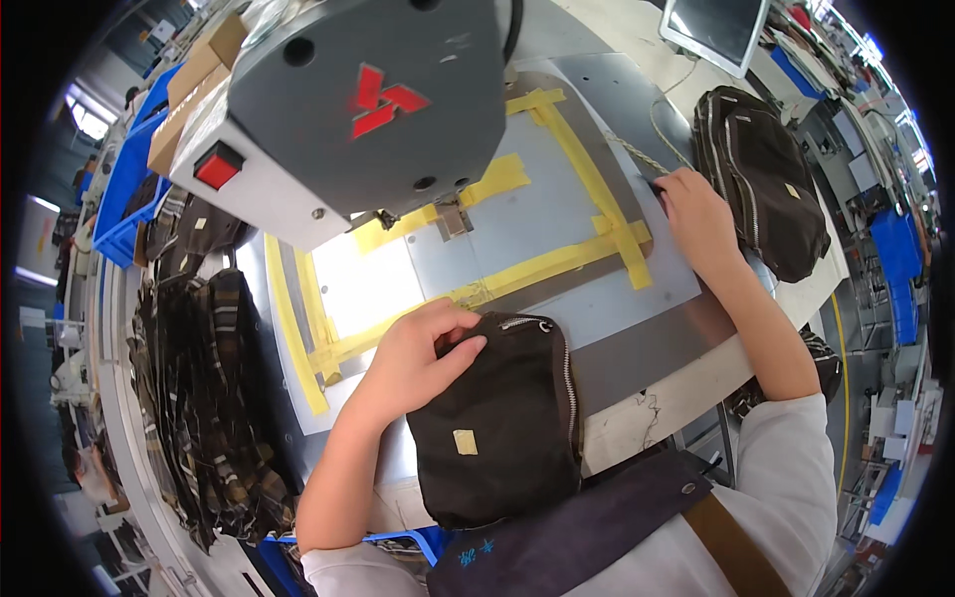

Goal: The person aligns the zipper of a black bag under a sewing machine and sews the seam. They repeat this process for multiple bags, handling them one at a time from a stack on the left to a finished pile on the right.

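Note:
My left hand (428, 363) grips the top left of a dark brown fabric bag (497, 408) with a silver zipper along its right side and a small pale patch; it lies at the front edge of the machine. My right hand (696, 214) reaches to the right of the metal plate (577, 318), fingers curled at a small dark thing I cannot make out, beside a braided cord (637, 149). Yellow tape (587, 174) frames the plate under the grey machine head (388, 99), which has a red switch (218, 165).
A second dark zippered bag (761, 199) lies at right, below a tilted screen (714, 30). At left are stacked plaid and dark fabric pieces (209, 388), blue bins (129, 219) and cardboard boxes (199, 70). A blue bin (418, 537) sits below the front edge.

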`<state>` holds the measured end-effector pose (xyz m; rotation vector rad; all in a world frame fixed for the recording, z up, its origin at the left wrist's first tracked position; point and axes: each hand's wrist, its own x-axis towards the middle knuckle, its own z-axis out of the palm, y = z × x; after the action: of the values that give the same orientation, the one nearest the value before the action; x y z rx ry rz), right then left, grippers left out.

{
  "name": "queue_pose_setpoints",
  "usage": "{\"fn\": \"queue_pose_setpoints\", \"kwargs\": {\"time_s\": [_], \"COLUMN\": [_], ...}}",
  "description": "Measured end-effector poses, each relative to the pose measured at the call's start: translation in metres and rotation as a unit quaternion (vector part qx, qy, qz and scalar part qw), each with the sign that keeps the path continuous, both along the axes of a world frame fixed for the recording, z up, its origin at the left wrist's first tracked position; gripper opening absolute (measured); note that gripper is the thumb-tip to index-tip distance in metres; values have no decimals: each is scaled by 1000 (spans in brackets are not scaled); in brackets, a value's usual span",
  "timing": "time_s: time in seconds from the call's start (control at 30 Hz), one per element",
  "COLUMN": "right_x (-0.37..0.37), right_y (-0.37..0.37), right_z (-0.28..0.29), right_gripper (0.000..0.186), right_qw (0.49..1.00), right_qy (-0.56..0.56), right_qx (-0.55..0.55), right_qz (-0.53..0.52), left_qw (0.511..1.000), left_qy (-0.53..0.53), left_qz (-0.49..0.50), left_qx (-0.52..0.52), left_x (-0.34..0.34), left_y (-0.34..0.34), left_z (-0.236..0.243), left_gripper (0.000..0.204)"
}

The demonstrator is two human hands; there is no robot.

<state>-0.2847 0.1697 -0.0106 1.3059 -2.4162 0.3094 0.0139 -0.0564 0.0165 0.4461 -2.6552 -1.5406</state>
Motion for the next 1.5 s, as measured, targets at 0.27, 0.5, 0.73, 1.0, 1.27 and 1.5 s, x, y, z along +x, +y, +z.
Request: {"fn": "queue_pose_setpoints", "kwargs": {"time_s": [0.27,0.5,0.73,1.0,1.27,1.5], "right_x": [69,85,84,66,123,119], "right_y": [-47,-103,-128,-117,-83,-77], "right_z": [42,49,20,10,31,15], "right_gripper": [14,21,19,21,14,15], "right_qw": [979,910,882,961,850,827], "right_qy": [-67,82,88,39,-408,-184], "right_qx": [-15,84,107,18,-24,-159], "right_qz": [192,398,450,272,332,506], "left_qw": [999,997,996,993,992,898], "left_qy": [5,15,28,76,107,314], "left_qz": [-1,-3,-26,6,63,6], "left_qx": [36,76,74,95,-13,-307], "left_x": [6,4,5,4,-1,7], "left_y": [-7,-8,-13,-10,3,10], "left_z": [-10,-10,-12,-13,-8,-12], "left_gripper": [12,11,10,11,13,21]}}
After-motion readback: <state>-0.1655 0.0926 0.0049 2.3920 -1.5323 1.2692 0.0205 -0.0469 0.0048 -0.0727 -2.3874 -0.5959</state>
